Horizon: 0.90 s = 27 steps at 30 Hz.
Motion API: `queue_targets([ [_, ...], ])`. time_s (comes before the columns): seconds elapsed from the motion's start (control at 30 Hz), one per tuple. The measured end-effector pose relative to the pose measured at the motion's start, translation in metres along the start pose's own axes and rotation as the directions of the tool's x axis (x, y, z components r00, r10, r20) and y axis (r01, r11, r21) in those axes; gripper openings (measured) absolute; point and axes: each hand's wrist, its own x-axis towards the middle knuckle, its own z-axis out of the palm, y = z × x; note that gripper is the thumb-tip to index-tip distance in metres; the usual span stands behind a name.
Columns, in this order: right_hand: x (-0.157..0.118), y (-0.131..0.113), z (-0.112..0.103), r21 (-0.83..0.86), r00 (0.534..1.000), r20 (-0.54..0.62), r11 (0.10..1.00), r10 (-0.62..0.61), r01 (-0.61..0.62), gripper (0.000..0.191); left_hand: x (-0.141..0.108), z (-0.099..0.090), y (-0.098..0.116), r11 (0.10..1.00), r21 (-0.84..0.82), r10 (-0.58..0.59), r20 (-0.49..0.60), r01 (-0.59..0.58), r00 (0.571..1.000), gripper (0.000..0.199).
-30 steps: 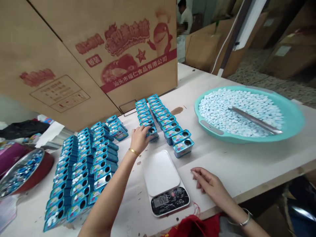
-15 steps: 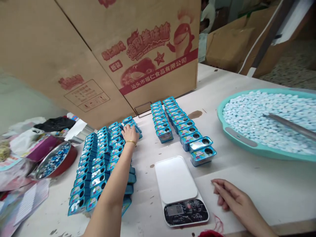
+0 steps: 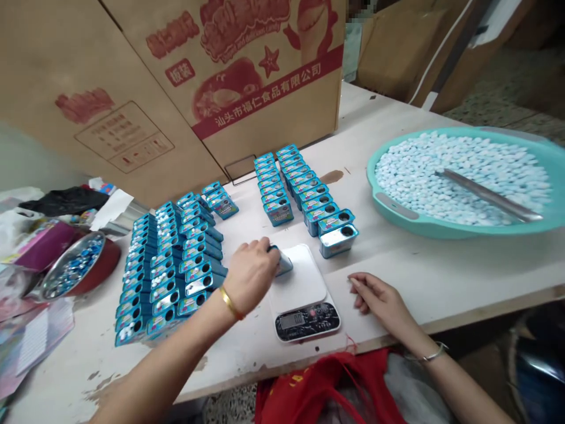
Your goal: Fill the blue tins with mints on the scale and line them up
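Observation:
My left hand [image 3: 255, 272] grips a small blue candy tin [image 3: 283, 264] at the left edge of a white digital scale [image 3: 304, 277]; its fingers hide most of the tin. I cannot tell whether the tin rests on the scale. My right hand [image 3: 375, 297] is right of the scale, its thumb and fingertips pressed together; whatever is in the pinch, if anything, is hidden. Close rows of blue tins [image 3: 165, 259] with round holes in their tops stand at the left, some with white candies on them. Two more rows of tins [image 3: 304, 182] stand behind the scale.
A turquoise basin [image 3: 397, 221] full of pale candies stands at the right, with a metal scoop [image 3: 489, 194] lying in it. At the left is a red bowl [image 3: 110, 265] of shiny blue bits beside plastic bags. A large cardboard box [image 3: 265, 123] closes off the back.
My left hand has come from the far left tins toward me and right to the scale, bringing a tin. The view has tilted down. My right hand keeps its pinched shape.

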Motion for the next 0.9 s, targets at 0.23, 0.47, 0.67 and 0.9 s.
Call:
queue_targets([
  [0.23, -0.003, 0.001, -0.004, 0.011, 0.999, -0.004, 0.999, -0.038, 0.038, 0.038, 0.011, 0.008, 0.037, 0.992, -0.056, 0.114, -0.034, -0.116, 0.993, 0.016],
  [0.47, -0.010, -0.006, -0.006, -0.001, 1.000, 0.002, 1.000, 0.000, 0.000, 0.038, -0.022, 0.008, -0.004, 0.882, -0.472, -0.145, -0.303, -0.016, 0.942, 0.025],
  [0.67, 0.002, -0.089, -0.055, -0.445, 0.856, -0.249, 0.839, -0.452, 0.313, 0.028, -0.066, 0.048, -0.032, 0.735, -0.665, -0.400, -0.261, 0.137, 0.879, 0.020],
  [0.9, 0.100, -0.136, -0.131, -0.970, 0.937, -0.123, 0.241, -0.328, -0.043, 0.053, -0.081, 0.063, -0.014, 0.754, -0.656, -0.224, -0.296, -0.027, 0.929, 0.017],
])
